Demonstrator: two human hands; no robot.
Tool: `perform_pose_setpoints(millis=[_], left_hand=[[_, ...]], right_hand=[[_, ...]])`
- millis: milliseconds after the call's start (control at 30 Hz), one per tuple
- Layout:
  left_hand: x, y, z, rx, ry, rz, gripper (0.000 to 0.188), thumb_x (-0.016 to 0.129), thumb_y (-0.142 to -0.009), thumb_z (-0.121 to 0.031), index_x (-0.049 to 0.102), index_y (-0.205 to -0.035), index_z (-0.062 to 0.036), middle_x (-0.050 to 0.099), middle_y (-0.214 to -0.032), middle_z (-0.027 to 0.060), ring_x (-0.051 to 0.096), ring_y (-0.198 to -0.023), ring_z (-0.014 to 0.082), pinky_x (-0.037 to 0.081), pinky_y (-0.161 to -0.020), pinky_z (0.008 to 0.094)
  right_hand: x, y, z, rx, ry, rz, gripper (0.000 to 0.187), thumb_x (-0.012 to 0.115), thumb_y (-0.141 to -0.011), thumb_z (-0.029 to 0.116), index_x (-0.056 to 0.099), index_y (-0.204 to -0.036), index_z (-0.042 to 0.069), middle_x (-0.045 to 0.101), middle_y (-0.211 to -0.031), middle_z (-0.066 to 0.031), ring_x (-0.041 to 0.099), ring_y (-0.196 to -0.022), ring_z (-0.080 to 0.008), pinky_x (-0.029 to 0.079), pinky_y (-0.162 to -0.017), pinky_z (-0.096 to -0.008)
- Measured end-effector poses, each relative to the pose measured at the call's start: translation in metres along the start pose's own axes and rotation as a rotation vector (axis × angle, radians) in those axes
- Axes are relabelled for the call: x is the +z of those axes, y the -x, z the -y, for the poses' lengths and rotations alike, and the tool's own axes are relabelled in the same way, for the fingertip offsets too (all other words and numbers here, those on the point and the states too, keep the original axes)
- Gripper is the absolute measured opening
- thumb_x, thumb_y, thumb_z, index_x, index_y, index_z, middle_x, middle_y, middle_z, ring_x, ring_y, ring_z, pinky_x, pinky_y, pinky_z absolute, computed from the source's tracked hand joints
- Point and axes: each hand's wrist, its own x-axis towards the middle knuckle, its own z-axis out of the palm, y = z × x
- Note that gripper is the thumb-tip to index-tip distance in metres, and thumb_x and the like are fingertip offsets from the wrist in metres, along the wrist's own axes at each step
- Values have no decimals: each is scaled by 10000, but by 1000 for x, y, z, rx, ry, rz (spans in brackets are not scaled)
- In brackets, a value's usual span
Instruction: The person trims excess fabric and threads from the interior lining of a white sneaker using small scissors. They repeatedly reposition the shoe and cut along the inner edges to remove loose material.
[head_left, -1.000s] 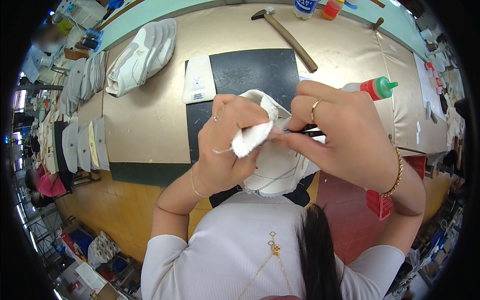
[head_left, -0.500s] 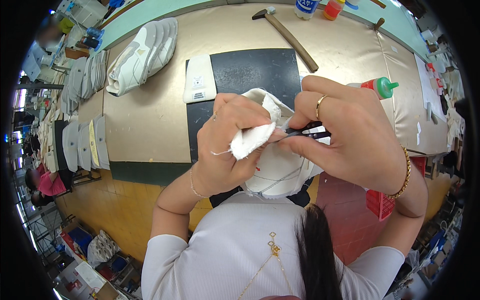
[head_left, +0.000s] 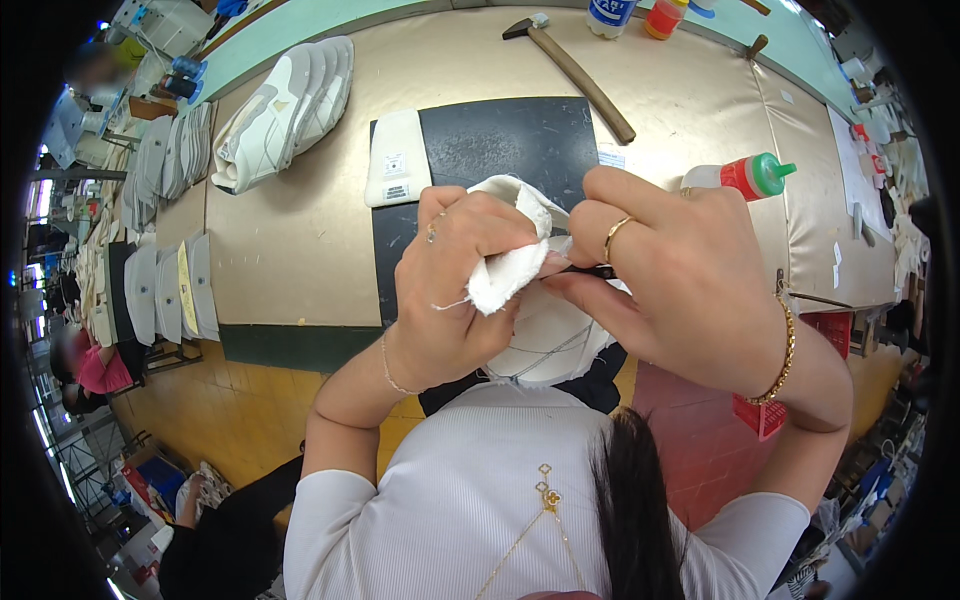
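Note:
A white shoe upper (head_left: 545, 345) is gripped in my left hand (head_left: 445, 285), its fabric edge folded back between thumb and fingers. Loose threads hang from it. My right hand (head_left: 690, 265) is closed around a small dark pair of thread snips (head_left: 598, 271), mostly hidden by the fingers. The tip of the snips is at the upper's edge, right beside my left thumb. Beyond my hands lies a black cutting mat (head_left: 500, 135), with a white tongue-shaped piece (head_left: 397, 140) bearing labels on its left edge.
Several nested grey-white shoe uppers (head_left: 285, 120) stand at the far left of the table. A hammer (head_left: 580, 80) lies at the back, and a green-capped bottle (head_left: 755, 178) lies right of my hand. Grey pieces (head_left: 170, 285) hang at the left; a red basket (head_left: 760, 415) is below right.
My right hand has shifted slightly left, and the snips' handles are now more covered by its fingers. My left hand stays nearly still. A person in black has come into view at lower left.

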Motion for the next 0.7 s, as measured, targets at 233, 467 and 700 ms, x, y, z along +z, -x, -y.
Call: perform_pose_setpoints(millis=[233, 467, 700], left_hand=[[-5, 6, 1, -171, 243, -141, 122, 677, -883, -14, 614, -982, -45, 610, -919, 80, 601, -815, 202, 453, -765, 302], [-8, 5, -5, -134, 181, -57, 96, 688, -906, -52, 611, -963, -60, 645, -902, 68, 581, -821, 194, 453, -759, 300], [-7, 4, -12, -183, 319, -291, 203, 494, -1046, -211, 386, -962, -61, 529, -820, 112, 494, -679, 140, 424, -601, 258]], right_hand=[[7, 10, -8, -17, -50, -70, 277, 826, -725, 221, 591, -784, 86, 510, -767, -42, 499, -530, -219, 358, -492, -333], [18, -4, -16, 40, -589, -221, 380, 907, -657, 237, 676, -899, 55, 539, -794, -23, 464, -685, -90, 368, -564, -246], [28, 1, -8, 173, -775, 123, 309, 830, -791, 204, 583, -757, 22, 520, -663, -20, 442, -579, -92, 350, -541, -261]])
